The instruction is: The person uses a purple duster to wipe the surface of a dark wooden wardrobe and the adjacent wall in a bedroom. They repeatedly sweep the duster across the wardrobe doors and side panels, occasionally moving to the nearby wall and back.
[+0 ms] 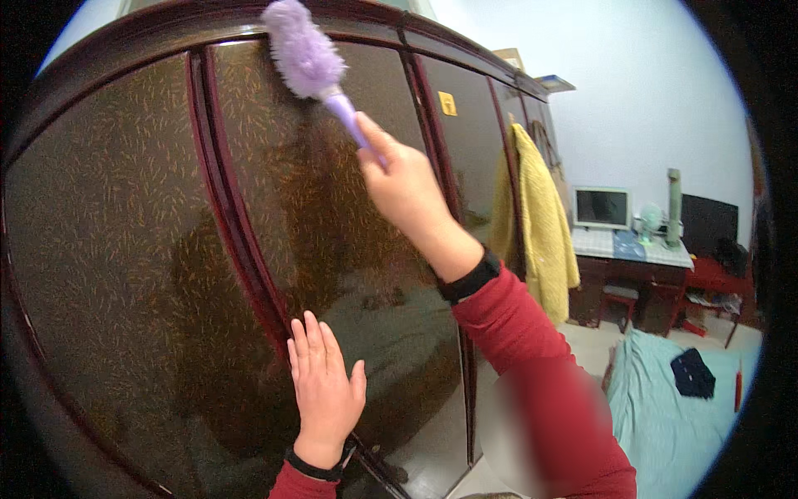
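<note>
My right hand [399, 179] is closed round the purple handle of a fluffy lilac duster [306, 54], arm stretched up and forward. The duster's head lies at the upper part of a dark, glossy wardrobe door [349, 216], just under the top moulding; whether it presses on the surface cannot be told. Lower down, my left hand [324, 382] is open, fingers stretched upward and thumb apart, flat against or close in front of the door beside a dark red vertical strip [237, 200]. It holds nothing.
A yellow towel-like cloth [544, 224] hangs on the wardrobe's right side. Beyond it stand a desk [594, 244] with a monitor [603, 208] and a small fan [651, 220], and a stool [619, 293]. At lower right, a dark garment [693, 373] lies on a light-blue bedsheet [652, 424].
</note>
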`<state>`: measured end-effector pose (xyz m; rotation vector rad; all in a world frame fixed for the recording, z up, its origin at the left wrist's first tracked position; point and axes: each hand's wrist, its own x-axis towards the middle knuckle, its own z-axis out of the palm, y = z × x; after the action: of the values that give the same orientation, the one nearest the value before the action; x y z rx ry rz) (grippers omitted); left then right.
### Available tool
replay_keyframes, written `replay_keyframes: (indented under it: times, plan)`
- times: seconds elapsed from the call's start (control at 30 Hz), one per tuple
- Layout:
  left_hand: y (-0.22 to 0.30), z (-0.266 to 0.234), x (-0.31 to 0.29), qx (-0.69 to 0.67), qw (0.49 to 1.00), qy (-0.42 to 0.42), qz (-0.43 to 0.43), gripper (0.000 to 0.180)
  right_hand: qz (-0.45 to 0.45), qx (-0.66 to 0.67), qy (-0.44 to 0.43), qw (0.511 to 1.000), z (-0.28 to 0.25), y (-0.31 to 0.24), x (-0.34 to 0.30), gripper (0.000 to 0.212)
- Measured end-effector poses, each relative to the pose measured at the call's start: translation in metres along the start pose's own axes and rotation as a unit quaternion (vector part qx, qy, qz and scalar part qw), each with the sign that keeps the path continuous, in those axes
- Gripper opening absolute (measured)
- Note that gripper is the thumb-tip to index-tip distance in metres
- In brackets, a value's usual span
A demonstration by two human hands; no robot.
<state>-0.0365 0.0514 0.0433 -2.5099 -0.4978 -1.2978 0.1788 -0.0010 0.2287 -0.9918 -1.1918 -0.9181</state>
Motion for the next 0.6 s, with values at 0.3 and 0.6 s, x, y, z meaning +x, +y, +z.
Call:
replay_keyframes:
  times: [0.3, 0.6]
  plan:
    - [0.013, 0.02, 0.002, 0.18, 0.979, 0.007, -0.093, 0.082, 0.065, 0.072, -0.02, 0.995, -0.039, 0.042, 0.051, 0.044]
    - [0.02, 0.03, 0.008, 0.213, 0.97, 0.014, -0.115, 0.083, 0.015, 0.176, -0.088, 0.98, -0.054, 0.078, 0.039, 0.044]
